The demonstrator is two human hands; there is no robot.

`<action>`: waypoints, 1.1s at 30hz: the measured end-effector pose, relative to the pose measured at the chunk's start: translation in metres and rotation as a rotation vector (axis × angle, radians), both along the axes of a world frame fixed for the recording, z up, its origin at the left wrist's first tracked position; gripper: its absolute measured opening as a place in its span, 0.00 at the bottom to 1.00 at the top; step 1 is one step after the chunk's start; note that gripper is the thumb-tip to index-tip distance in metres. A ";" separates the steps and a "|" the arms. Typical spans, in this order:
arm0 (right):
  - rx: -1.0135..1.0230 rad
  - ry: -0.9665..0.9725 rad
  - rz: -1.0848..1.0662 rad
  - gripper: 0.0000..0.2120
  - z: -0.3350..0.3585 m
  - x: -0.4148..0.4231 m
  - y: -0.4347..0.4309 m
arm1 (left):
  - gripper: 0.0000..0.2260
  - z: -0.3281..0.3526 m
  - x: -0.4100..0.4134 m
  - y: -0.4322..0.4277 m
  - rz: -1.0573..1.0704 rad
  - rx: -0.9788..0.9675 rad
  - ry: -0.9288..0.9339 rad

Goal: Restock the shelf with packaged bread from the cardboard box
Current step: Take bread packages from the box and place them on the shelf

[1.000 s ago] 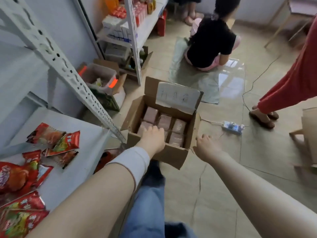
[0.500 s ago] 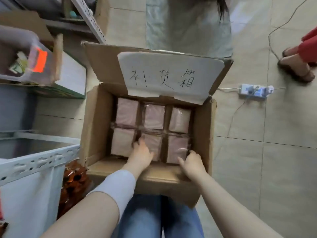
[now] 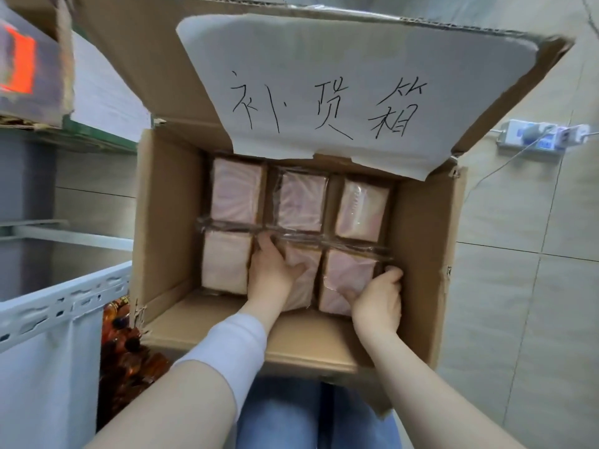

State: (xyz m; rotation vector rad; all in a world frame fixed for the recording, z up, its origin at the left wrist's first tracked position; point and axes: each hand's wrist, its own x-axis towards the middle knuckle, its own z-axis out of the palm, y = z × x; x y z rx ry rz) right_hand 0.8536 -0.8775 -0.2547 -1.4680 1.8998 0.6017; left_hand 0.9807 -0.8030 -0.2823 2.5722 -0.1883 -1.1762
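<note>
The left hand point(image 3: 275, 270), merely touching the near row 0.5 s ago, now grips the middle bread pack point(image 3: 303, 294), fingers wedged down its left side. The right hand point(image 3: 376, 296) clamps the right-hand pack point(image 3: 350, 270). All 6 packs sit in the cardboard box point(image 3: 168, 222) (none lifted), so the first transfer to the shelf point(image 3: 58, 303) looks imminent.

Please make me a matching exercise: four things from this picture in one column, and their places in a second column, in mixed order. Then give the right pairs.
1 left hand
2 right hand
3 power strip
4 paper sign

a on the box flap
b gripping the near right pack
c on the floor
d gripping the near middle pack

Pairs: 1-d, 2-b, 3-c, 4-a
</note>
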 end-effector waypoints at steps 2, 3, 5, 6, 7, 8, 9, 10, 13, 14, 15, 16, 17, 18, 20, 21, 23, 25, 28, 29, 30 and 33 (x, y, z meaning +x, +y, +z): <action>0.017 -0.034 -0.040 0.35 0.010 -0.002 0.002 | 0.28 0.004 0.000 0.004 -0.043 -0.011 0.030; 0.028 -0.046 -0.033 0.34 0.013 -0.003 0.002 | 0.25 0.006 -0.001 0.005 -0.030 -0.040 0.038; 0.038 -0.061 0.007 0.30 0.017 -0.007 0.000 | 0.22 0.011 -0.002 0.006 0.033 -0.115 0.041; 0.026 -0.079 0.020 0.29 0.023 -0.008 0.000 | 0.23 0.018 -0.002 0.007 0.059 -0.157 0.032; 0.002 -0.108 0.022 0.28 0.030 -0.009 0.000 | 0.24 0.027 -0.001 0.008 0.080 -0.203 0.022; -0.029 -0.144 0.020 0.27 0.038 -0.009 0.000 | 0.25 0.038 0.000 0.011 0.106 -0.245 0.015; -0.060 -0.183 0.014 0.26 0.047 -0.010 0.001 | 0.25 0.053 0.001 0.014 0.142 -0.270 0.009; -0.084 -0.227 -0.006 0.24 0.059 -0.012 0.001 | 0.24 0.070 0.002 0.019 0.193 -0.296 0.000; -0.126 -0.422 -0.097 0.21 0.104 -0.017 0.005 | 0.19 0.138 0.008 0.042 0.334 -0.411 -0.079; -0.134 -0.492 -0.113 0.21 0.121 -0.020 0.006 | 0.19 0.164 0.009 0.053 0.379 -0.447 -0.107; -0.126 -0.555 -0.128 0.21 0.139 -0.022 0.008 | 0.20 0.191 0.008 0.066 0.422 -0.475 -0.129; -0.101 -0.615 -0.134 0.21 0.159 -0.025 0.012 | 0.22 0.218 0.007 0.081 0.460 -0.493 -0.156; -0.072 -0.677 -0.119 0.21 0.180 -0.027 0.018 | 0.24 0.245 0.003 0.099 0.493 -0.512 -0.188; -0.051 -0.751 -0.077 0.20 0.202 -0.027 0.025 | 0.25 0.272 -0.001 0.118 0.522 -0.551 -0.223; -0.014 -0.894 0.070 0.19 0.255 -0.025 0.044 | 0.23 0.328 -0.013 0.158 0.553 -0.643 -0.308; 0.014 -0.941 0.158 0.19 0.285 -0.023 0.058 | 0.22 0.359 -0.022 0.179 0.566 -0.679 -0.350; 0.124 -1.022 0.289 0.14 0.348 -0.017 0.089 | 0.16 0.422 -0.038 0.223 0.585 -0.746 -0.451; 0.259 -1.091 0.389 0.15 0.406 -0.009 0.126 | 0.13 0.482 -0.052 0.268 0.594 -0.764 -0.574; 0.393 -1.174 0.511 0.21 0.482 0.002 0.187 | 0.11 0.562 -0.071 0.339 0.678 -0.820 -0.726; 0.444 -1.217 0.537 0.20 0.503 0.004 0.209 | 0.10 0.585 -0.077 0.364 0.716 -0.847 -0.784; 0.500 -1.256 0.565 0.20 0.522 0.006 0.231 | 0.10 0.604 -0.083 0.390 0.762 -0.871 -0.839; 0.737 -1.327 0.582 0.21 0.564 0.012 0.302 | 0.08 0.647 -0.102 0.469 0.898 -0.900 -0.976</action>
